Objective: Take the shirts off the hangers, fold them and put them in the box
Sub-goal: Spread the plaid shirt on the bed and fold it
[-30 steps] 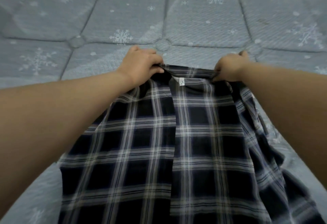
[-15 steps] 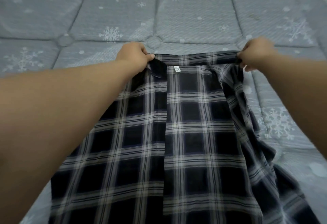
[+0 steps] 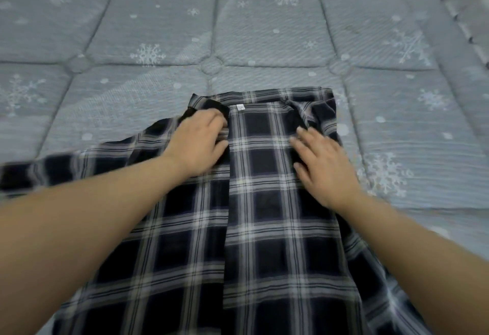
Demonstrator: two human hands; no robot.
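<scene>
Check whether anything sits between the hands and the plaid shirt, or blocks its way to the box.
Nothing visible separates them: the left hand and right hand both rest directly on the plaid shirt, spread on the quilted bed cover. No box appears in view, so its path cannot be judged.

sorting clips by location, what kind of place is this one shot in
Most likely a bedroom: the plaid shirt is spread on a quilted, snowflake-patterned mattress used as the folding surface. Both hands, left and right, rest on it.

Shirt: navy-black plaid crossed by white and grey stripes, with white label at 12 o'clock. Mattress: grey-blue quilting, white snowflakes and dots.
</scene>
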